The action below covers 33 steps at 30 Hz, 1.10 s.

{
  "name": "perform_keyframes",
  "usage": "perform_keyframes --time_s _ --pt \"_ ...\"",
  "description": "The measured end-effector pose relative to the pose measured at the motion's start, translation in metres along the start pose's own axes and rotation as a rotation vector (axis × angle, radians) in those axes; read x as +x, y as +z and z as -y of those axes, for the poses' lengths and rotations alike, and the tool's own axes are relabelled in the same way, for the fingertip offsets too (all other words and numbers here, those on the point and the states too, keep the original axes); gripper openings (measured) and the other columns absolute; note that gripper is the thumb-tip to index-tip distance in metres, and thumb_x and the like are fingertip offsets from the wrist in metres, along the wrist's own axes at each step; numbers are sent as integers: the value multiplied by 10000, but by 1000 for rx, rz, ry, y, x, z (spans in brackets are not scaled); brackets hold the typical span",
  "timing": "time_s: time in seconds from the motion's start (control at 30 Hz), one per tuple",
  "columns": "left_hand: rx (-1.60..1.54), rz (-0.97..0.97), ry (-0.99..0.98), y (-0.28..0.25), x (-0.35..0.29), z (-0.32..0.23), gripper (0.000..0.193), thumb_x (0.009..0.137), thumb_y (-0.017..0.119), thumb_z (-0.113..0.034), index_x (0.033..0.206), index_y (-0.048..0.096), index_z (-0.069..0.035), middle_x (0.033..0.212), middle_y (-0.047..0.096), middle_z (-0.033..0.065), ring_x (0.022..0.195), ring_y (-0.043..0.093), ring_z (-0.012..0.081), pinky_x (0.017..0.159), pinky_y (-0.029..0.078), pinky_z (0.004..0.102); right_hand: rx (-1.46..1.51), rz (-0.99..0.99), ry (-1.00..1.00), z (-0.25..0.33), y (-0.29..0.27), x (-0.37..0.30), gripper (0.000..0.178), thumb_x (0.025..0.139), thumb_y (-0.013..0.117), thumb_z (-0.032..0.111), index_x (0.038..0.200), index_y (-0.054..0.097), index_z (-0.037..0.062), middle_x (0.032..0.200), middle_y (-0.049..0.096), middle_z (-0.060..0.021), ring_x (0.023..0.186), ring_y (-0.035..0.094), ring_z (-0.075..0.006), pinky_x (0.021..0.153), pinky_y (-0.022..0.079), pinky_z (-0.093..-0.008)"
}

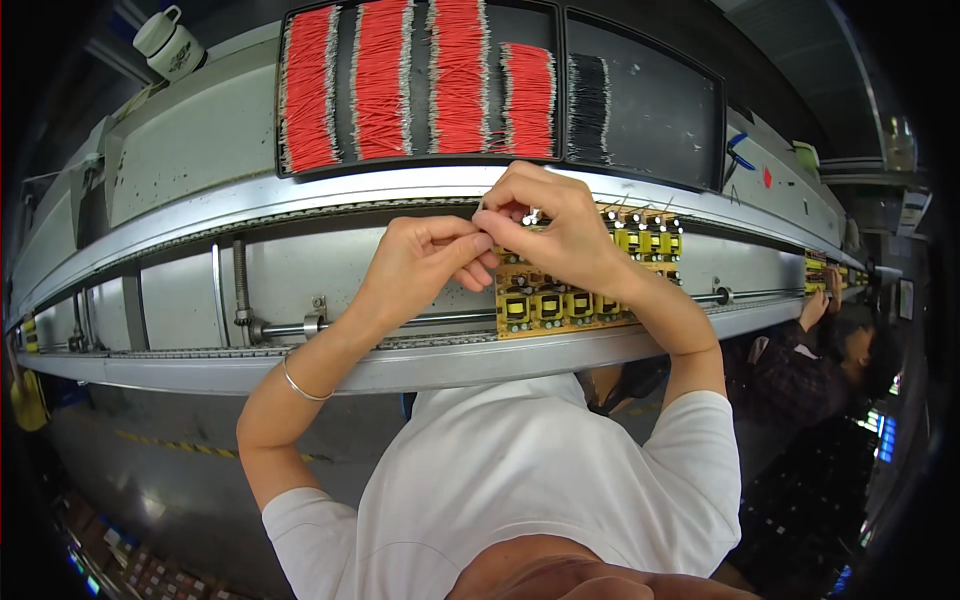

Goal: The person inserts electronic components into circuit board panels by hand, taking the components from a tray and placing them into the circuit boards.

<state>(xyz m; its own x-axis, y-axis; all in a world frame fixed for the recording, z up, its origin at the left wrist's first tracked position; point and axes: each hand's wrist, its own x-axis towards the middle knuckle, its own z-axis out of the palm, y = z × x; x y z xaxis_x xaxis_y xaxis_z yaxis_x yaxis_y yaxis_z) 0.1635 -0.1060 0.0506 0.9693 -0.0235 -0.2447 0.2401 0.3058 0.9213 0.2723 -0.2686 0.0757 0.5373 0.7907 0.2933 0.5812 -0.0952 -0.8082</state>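
My left hand (425, 262) and my right hand (555, 222) meet at their fingertips over the conveyor, at the left end of a circuit board panel (508, 277). Both are closed in a pinch. Whatever lies between the fingers is too small to make out. Rows of yellow-and-black transformers (548, 306) stand on the panel, and dark wires (640, 208) stick up along its far side. My right hand and forearm hide part of the panel. A black tray (665, 115) beyond the conveyor holds several bundles of red wires (383, 80) and one of black wires (589, 108).
Metal rails (420, 355) with chains border the conveyor, and a shaft (285, 328) crosses below the hands. A white mug (168, 45) stands far left. Blue-handled pliers (740, 152) lie right of the tray. At the far right, another person's hand (815, 308) touches more boards.
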Motion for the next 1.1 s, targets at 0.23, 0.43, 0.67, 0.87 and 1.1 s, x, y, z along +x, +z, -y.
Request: perform_keyframes --time_s 0.23,0.43,0.67,0.87,1.1 --pt "245 -70 -100 0 9 13 178 950 663 -102 950 721 67 792 709 110 634 634 126 612 552 227 -759 -132 -80 -26 -79 5 65 810 700 -2 867 668 4 833 637 -54 721 564 -173 667 473 -276" --pt "496 -25 -211 5 21 37 182 933 693 -125 926 729 53 763 707 86 623 612 105 600 523 207 -961 21 79 -67 -87 -5 82 855 650 42 927 667 7 877 664 -81 758 596 -227 693 489 -334" --pt "367 -38 -259 25 27 51 180 926 704 -139 884 727 34 748 702 83 623 603 98 597 511 203 -744 -89 17 -50 -123 -39 100 854 636 22 944 665 -8 880 672 -86 729 588 -219 680 475 -322" --pt "353 -65 -276 37 28 49 162 920 705 -124 855 721 24 748 700 85 635 608 105 621 518 208 -772 -171 323 -52 -184 -135 74 859 608 20 910 641 -23 788 637 -83 637 527 -206 631 452 -317" --pt "397 -110 -329 35 20 30 128 893 713 -93 850 720 27 753 695 91 665 627 127 658 531 215 -668 -34 648 -72 -211 -219 89 865 617 55 890 628 -31 744 621 -91 615 514 -210 614 447 -328"
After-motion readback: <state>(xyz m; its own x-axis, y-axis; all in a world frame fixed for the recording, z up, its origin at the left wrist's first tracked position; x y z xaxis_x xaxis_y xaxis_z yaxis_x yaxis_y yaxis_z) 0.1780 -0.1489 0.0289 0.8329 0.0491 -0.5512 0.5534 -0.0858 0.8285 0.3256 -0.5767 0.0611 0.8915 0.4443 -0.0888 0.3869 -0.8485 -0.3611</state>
